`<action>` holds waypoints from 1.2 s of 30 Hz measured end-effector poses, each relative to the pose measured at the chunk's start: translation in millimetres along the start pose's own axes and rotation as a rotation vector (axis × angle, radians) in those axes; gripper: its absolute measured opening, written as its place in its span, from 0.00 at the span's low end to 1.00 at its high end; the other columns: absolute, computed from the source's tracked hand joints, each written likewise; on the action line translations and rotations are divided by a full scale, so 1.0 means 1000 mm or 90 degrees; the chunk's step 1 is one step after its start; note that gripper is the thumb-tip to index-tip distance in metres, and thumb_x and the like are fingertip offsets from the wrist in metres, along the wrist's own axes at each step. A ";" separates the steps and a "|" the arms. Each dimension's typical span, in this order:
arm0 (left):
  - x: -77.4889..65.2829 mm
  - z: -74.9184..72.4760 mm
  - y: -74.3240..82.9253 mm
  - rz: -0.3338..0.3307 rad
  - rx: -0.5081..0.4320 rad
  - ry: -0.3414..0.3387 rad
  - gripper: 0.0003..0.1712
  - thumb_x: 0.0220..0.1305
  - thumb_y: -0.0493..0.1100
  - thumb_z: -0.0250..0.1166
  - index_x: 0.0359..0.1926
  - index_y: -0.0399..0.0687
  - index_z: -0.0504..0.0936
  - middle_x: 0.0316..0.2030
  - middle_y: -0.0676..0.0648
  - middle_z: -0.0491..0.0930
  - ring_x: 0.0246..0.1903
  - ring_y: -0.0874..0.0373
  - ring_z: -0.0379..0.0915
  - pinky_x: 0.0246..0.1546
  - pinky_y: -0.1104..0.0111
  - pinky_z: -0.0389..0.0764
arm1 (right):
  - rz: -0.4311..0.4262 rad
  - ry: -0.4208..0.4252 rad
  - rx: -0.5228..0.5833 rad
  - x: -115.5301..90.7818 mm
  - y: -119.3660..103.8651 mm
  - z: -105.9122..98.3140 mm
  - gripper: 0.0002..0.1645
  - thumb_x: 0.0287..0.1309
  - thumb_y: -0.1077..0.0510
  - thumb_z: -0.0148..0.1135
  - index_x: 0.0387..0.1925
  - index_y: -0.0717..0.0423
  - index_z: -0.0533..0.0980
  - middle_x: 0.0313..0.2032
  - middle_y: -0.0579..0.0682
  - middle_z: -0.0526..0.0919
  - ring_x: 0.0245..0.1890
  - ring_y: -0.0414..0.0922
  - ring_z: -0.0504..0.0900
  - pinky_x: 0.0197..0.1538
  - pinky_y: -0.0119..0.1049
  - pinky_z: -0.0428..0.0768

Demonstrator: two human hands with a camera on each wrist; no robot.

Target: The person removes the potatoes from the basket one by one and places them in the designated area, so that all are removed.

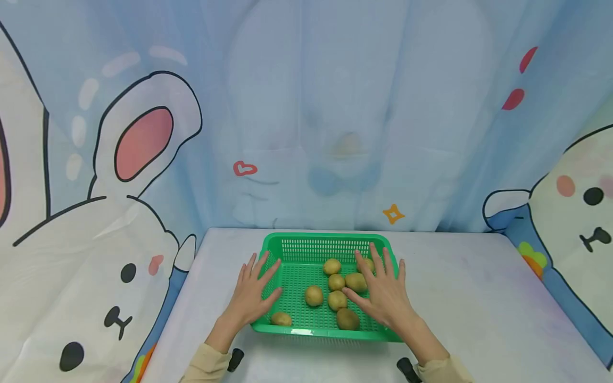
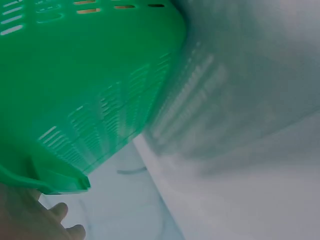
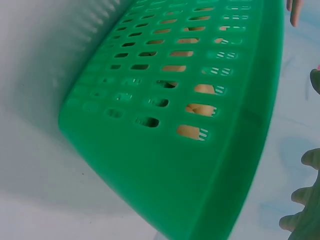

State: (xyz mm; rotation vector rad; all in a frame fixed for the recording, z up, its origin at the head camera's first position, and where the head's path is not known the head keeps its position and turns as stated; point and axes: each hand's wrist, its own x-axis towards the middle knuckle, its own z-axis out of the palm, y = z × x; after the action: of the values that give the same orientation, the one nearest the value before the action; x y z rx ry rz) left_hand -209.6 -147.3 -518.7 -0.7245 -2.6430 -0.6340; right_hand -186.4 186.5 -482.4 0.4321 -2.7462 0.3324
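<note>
A green plastic basket [image 1: 297, 271] with slotted walls stands on the white table, holding several potatoes. Most of them gather toward its right half, such as the large potato [image 1: 348, 319] near the front wall; one potato [image 1: 281, 318] lies alone in the front left corner. Over the basket's left side my left hand [image 1: 254, 292] spreads its fingers, holding nothing. My right hand [image 1: 385, 292] is likewise spread above the right side, overlapping a few potatoes in the head view. In both wrist views the basket's outer wall [image 3: 150, 160] fills much of the picture, with fingertips at the edge.
The white tabletop [image 1: 479, 298] extends to both sides of the basket. Behind it hangs a light blue curtain [image 1: 306, 106] with cartoon animals printed on it. A dark wrist camera [image 1: 236, 360] sits by the left cuff, another [image 1: 408, 369] by the right.
</note>
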 end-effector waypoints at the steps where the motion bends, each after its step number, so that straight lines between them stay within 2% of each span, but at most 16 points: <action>1: 0.000 0.001 -0.001 -0.001 -0.008 -0.003 0.36 0.63 0.50 0.61 0.72 0.52 0.68 0.74 0.38 0.55 0.73 0.33 0.43 0.64 0.33 0.52 | 0.001 -0.004 -0.002 0.000 0.000 0.000 0.53 0.56 0.29 0.60 0.74 0.52 0.60 0.74 0.64 0.51 0.72 0.69 0.47 0.63 0.76 0.46; 6: 0.000 0.003 -0.005 -0.008 -0.054 -0.013 0.41 0.50 0.40 0.61 0.70 0.51 0.70 0.74 0.38 0.55 0.72 0.33 0.44 0.63 0.33 0.52 | 0.001 -0.012 -0.008 0.003 0.001 -0.001 0.53 0.56 0.28 0.59 0.75 0.52 0.59 0.74 0.65 0.51 0.72 0.69 0.48 0.63 0.75 0.47; 10: -0.003 0.004 -0.007 -0.019 -0.068 -0.018 0.43 0.47 0.37 0.61 0.71 0.50 0.69 0.74 0.38 0.55 0.72 0.33 0.44 0.64 0.34 0.53 | -0.004 -0.017 0.001 0.006 0.000 0.000 0.53 0.57 0.30 0.59 0.75 0.52 0.59 0.74 0.65 0.52 0.72 0.69 0.48 0.63 0.75 0.48; 19: -0.003 0.010 -0.009 -0.060 -0.126 -0.033 0.43 0.45 0.34 0.59 0.69 0.48 0.71 0.75 0.38 0.53 0.73 0.34 0.44 0.64 0.35 0.55 | 0.005 -0.064 0.043 0.015 0.000 -0.003 0.53 0.58 0.31 0.59 0.75 0.54 0.57 0.75 0.65 0.50 0.72 0.70 0.48 0.64 0.74 0.47; 26: -0.001 0.013 -0.009 -0.070 -0.127 -0.026 0.41 0.44 0.33 0.56 0.67 0.46 0.72 0.75 0.39 0.53 0.73 0.36 0.45 0.66 0.38 0.54 | 0.023 -0.097 0.065 0.025 0.001 -0.005 0.53 0.60 0.31 0.57 0.76 0.54 0.55 0.75 0.65 0.47 0.72 0.70 0.46 0.64 0.74 0.48; 32: -0.002 0.013 -0.010 -0.080 -0.130 -0.029 0.40 0.44 0.34 0.55 0.65 0.45 0.73 0.75 0.37 0.50 0.73 0.38 0.45 0.66 0.39 0.55 | 0.019 -0.103 0.089 0.035 0.001 -0.007 0.52 0.62 0.33 0.56 0.76 0.57 0.54 0.74 0.68 0.49 0.70 0.72 0.51 0.61 0.73 0.58; 36: -0.003 0.012 -0.009 -0.094 -0.137 -0.034 0.38 0.44 0.34 0.55 0.63 0.43 0.74 0.76 0.36 0.47 0.74 0.39 0.45 0.66 0.40 0.56 | 0.028 -0.127 0.134 0.044 0.001 -0.009 0.51 0.63 0.35 0.57 0.76 0.59 0.53 0.73 0.71 0.50 0.68 0.74 0.56 0.58 0.72 0.64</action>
State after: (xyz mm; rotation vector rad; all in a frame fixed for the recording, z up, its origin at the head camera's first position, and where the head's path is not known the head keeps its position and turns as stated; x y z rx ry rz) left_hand -214.4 -149.5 -533.3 -0.6131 -2.7228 -0.9649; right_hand -223.8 178.2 -458.5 0.4812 -2.9295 0.6250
